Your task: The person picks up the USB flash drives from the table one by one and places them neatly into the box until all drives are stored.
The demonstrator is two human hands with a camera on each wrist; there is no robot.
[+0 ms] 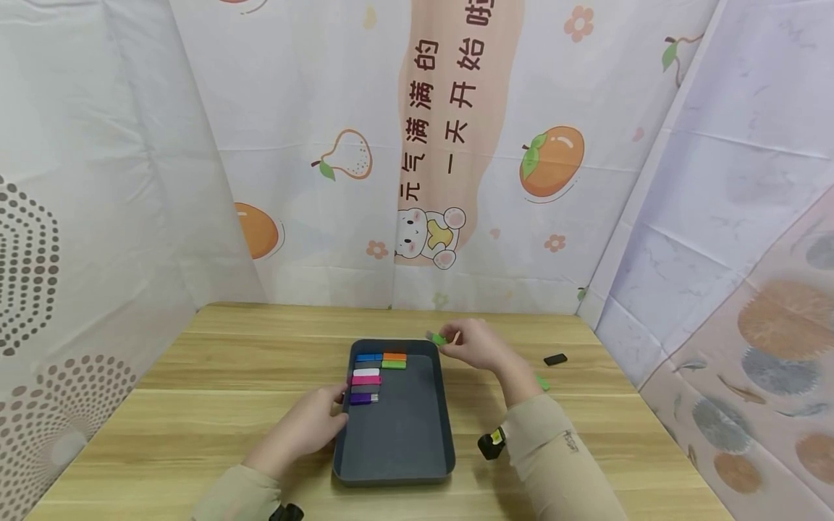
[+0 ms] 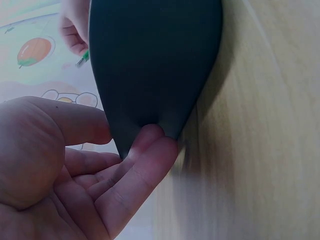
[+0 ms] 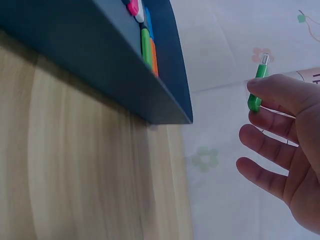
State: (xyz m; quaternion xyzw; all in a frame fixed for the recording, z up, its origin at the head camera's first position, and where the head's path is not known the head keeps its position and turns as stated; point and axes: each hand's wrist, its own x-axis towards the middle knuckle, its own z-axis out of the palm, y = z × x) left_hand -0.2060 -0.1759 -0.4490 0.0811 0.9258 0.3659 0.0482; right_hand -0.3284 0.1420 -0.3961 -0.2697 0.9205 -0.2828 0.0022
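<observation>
A dark grey tray [image 1: 397, 449] lies on the wooden table, and my left hand [image 1: 316, 420] holds its left side. In the left wrist view, fingertips [image 2: 150, 131] press the tray's outer wall while the thumb is at the rim. My right hand [image 1: 478, 344] pinches a green USB flash drive [image 3: 257, 85] between thumb and index finger, metal plug outward, just beyond the tray's far right corner. Inside the tray's far left part sit several USB drives: blue [image 1: 369, 357], orange [image 1: 394, 357], green [image 1: 394, 365], white [image 1: 366, 372], pink [image 1: 366, 380], purple [image 1: 363, 399] and grey ones.
Right of the tray, a black USB drive [image 1: 556, 359] lies on the table [image 1: 260, 369]. Another green drive [image 1: 543, 382] is partly hidden by the right forearm. Printed cloth [image 1: 313, 282] hangs behind and along both sides. Small black cameras [image 1: 491, 445] sit at the wrists.
</observation>
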